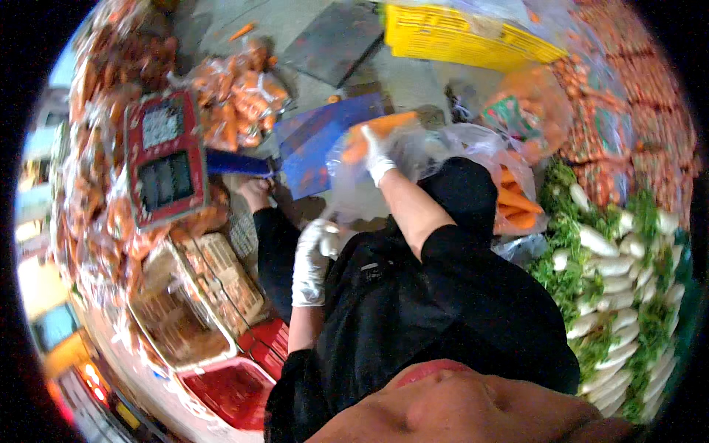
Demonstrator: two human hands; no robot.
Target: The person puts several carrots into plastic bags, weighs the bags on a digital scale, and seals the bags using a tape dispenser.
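Observation:
My right hand (377, 153), in a white glove, closes around a large orange carrot (399, 121) above a blue scale platform (300, 159). A clear plastic bag (351, 188) hangs around and below it, blurred, with orange showing through its far part. My left hand (316, 247), also gloved, is closed near my lap at the bag's near edge and seems to pinch the plastic. The platform joins a scale with a red display head (164, 159) on my left. Beside my right knee stands an open bag of carrots (515, 203).
Bagged carrots (247, 100) lie beyond the scale, with more piled at left. A yellow crate (465, 37) stands at the far side. White radishes with leaves (613, 284) are stacked at right, below netted carrot sacks (642, 96). A pale basket (181, 325) and red basket (229, 387) stand at near left.

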